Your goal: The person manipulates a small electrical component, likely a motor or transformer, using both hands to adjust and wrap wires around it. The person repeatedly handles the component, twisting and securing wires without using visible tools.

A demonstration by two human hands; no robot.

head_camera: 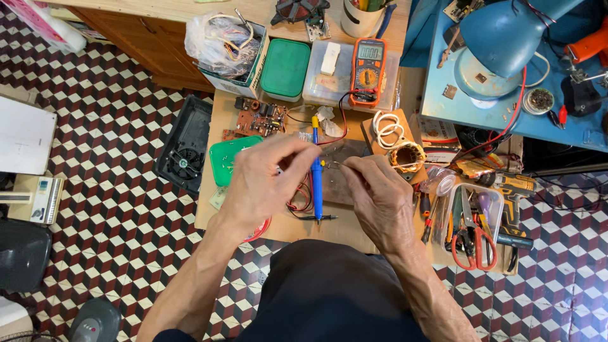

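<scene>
Now both hands meet over the middle of the wooden bench (pixel 285 231). Left hand (pixel 259 183) has its fingers curled and pinched at the tips; what it pinches is too small to tell. Right hand (pixel 380 196) is closed on a thin wire (pixel 334 165), which runs toward the left fingertips. Between the hands lies a blue soldering iron (pixel 316 171), handle upright in view. An orange multimeter (pixel 368 68) sits beyond, red-handled scissors (pixel 472 237) in a tray to the right.

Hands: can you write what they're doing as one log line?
left hand: pinching wire | right hand: pinching wire | blue soldering iron: between them
</scene>
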